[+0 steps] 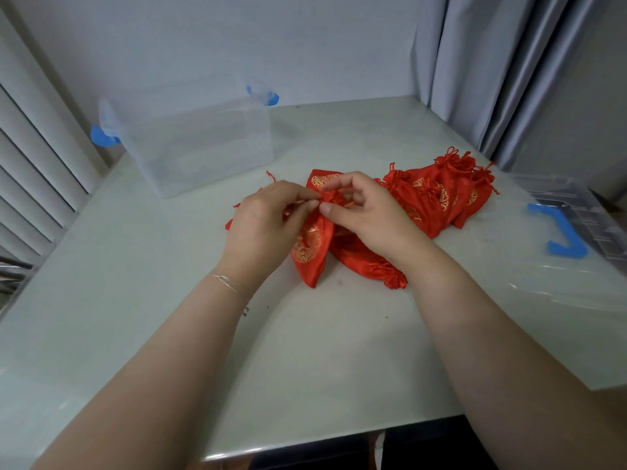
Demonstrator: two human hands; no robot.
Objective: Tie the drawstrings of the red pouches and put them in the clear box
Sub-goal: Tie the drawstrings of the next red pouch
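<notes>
Both hands at the middle of the pale surface (305, 351): the left hand (264, 228) and right hand (369, 218) pinch the gathered neck of one red pouch (310, 252), fingers curled tight on its drawstring (334, 196). More red pouches (441, 195) lie heaped just to the right, one under the right wrist. The clear box (190, 137) stands open, back left, apart from them; its lid (576, 239) rests far right

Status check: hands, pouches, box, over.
Left hand and right hand both pinching drawstring of one red pouch. Other pouches piled on table. Clear box open, no pouches inside. Nothing blocking.
</notes>
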